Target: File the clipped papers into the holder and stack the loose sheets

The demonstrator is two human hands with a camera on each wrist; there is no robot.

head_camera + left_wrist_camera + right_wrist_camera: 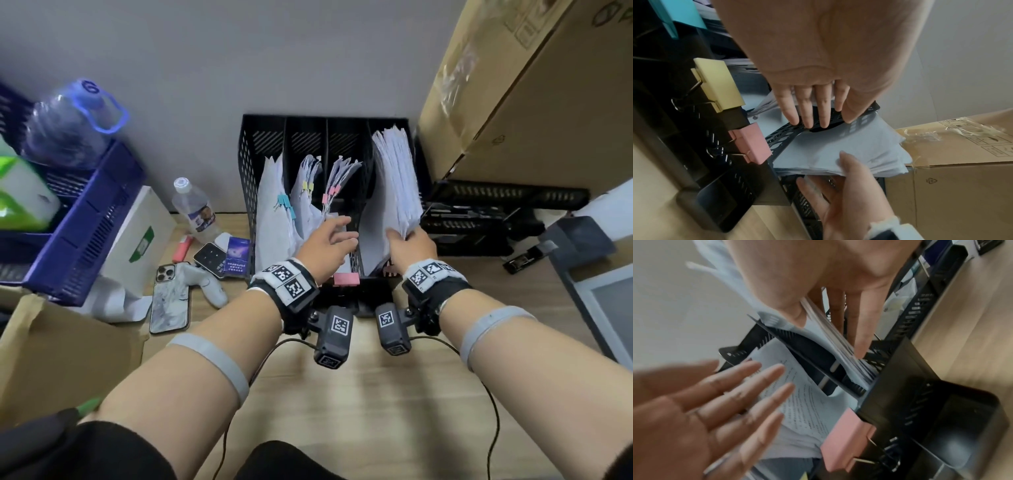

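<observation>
Wooden desk, black holder (246, 161): right hand (409, 248) pinches loose sheets (394, 181), left hand (325, 245) spread beside; sheets best lowered squarely, edges aligned.

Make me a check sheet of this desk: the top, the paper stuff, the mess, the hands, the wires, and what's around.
Surface: wooden desk.
Job's things: black file holder; clipped papers fill three slots; loose sheets in the rightmost.
Clutter: two phones, water bottle, white controller.
Hands: left hand open beside a divider; right hand grips the loose sheets.
Cables: black wires trail from the wrist cameras.
Surroundings: cardboard box, blue crate.
</observation>
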